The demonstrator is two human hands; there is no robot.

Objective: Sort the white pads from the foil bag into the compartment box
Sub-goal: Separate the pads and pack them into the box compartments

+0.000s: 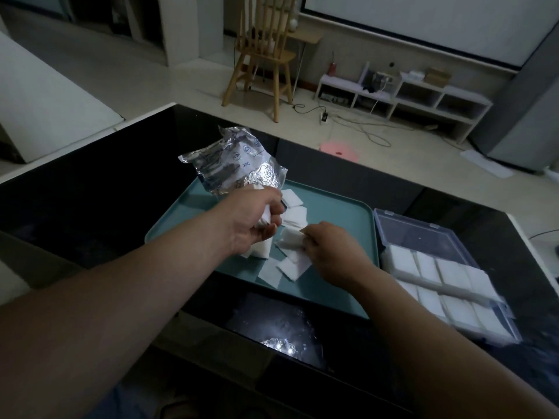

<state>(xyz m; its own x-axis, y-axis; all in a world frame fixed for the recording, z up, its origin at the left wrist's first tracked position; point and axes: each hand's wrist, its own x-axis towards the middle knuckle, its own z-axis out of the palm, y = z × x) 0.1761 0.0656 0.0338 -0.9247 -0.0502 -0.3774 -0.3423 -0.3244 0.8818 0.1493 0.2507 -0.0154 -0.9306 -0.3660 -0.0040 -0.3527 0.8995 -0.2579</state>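
left hand (254, 220) grips foil bag (233, 164) | right hand (329, 246) pinches white pad (289, 238) | carry it flat (check for doubles) to compartment box (423, 234), right

White pads (295, 264), silver foil bag (239, 164) (blue print), teal tray (332, 213), black table (90, 192).

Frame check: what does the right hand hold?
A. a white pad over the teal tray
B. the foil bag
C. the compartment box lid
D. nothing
A: the right hand pinches a white pad over the teal tray, while the foil bag is gripped by the left hand.
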